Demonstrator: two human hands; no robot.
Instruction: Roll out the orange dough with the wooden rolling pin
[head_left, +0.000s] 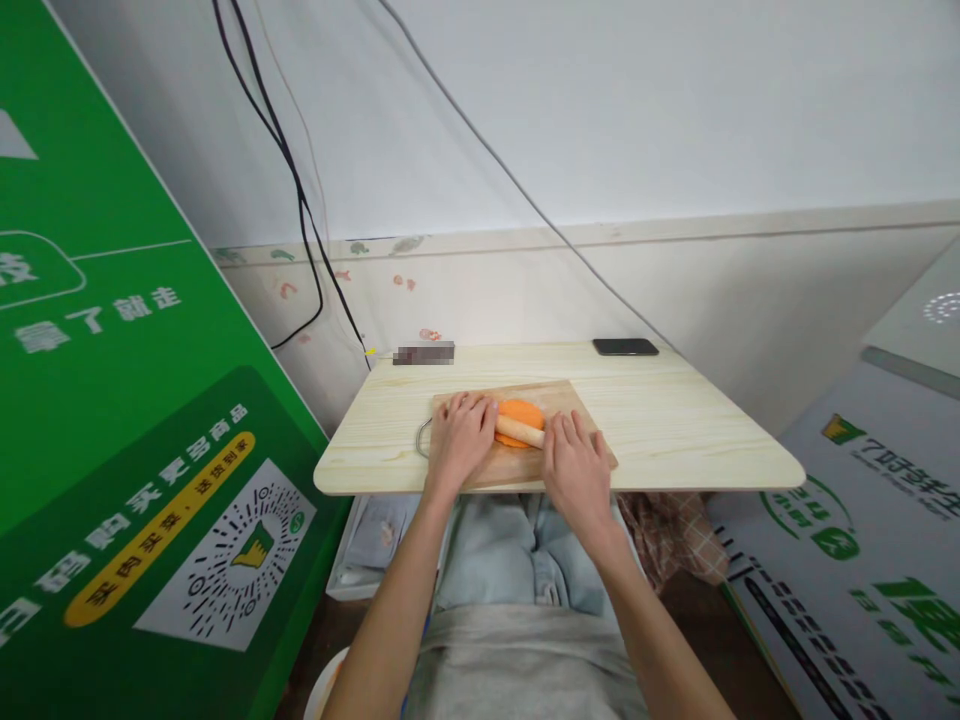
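A flat round of orange dough [523, 410] lies on a wooden cutting board [561, 395]. Across the dough rests a light wooden rolling pin [520, 431], slanting down to the right. My left hand [466, 430] is closed over the pin's left end, and my right hand [574, 455] is closed over its right end. Both ends of the pin are hidden under my fingers. Part of the dough's lower edge shows just below the pin. The board's metal handle [421, 437] sticks out at the left, beside my left hand.
The board sits on a pale wood-grain table [675, 430] against a wall. A black phone [625, 347] lies at the back right, a blurred dark object [424, 353] at the back left. Large green [225, 420] and white [862, 500] printed cabinets flank the table. Cables [300, 190] hang behind.
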